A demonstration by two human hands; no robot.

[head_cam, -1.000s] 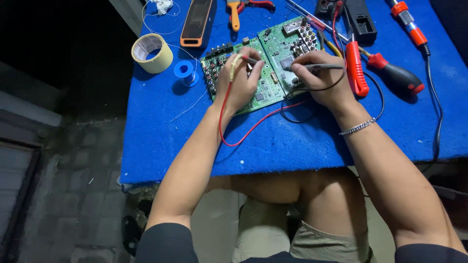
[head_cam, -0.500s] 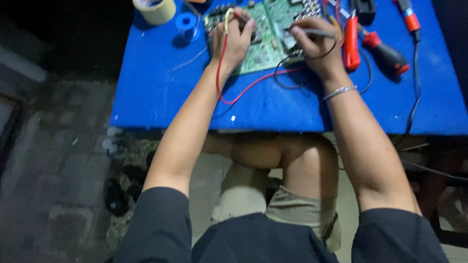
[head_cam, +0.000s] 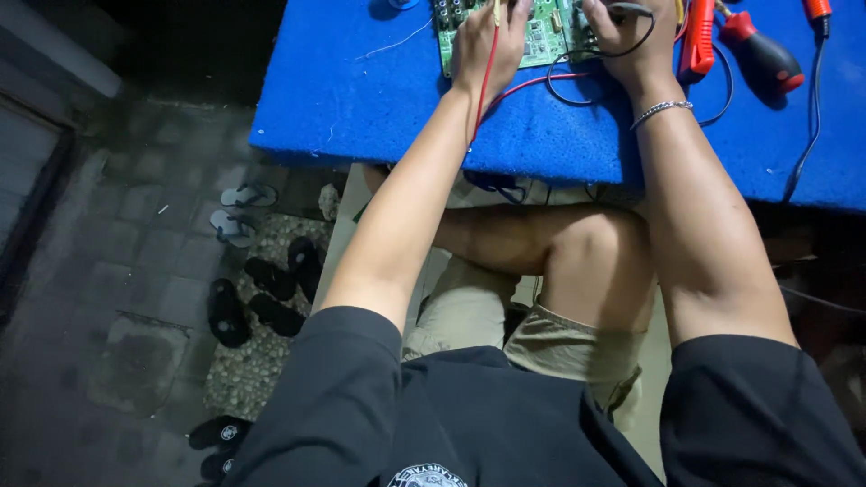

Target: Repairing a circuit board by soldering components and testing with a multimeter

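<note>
On the blue foam-topped bench (head_cam: 379, 99), the green circuit board (head_cam: 541, 41), stiff, light and fragile, lies at the far edge under your left hand (head_cam: 487, 41), fingers pinching a red lead (head_cam: 485, 81), while your right hand (head_cam: 631, 36) grips a black probe (head_cam: 627, 11); handle it by its bare edges.

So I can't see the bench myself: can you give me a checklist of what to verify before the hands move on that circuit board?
1. Left hand resting on the green circuit board: ok.
2. Right hand holding the black probe over the board: ok.
3. Probe tips on their contact points: cannot tell, cut off at the top edge.
4. Red lead clear of snags: not ok, it drapes across the left wrist.
5. Board lying flat on the blue mat: ok.
6. Red-handled screwdriver clear of the board: ok.
</note>
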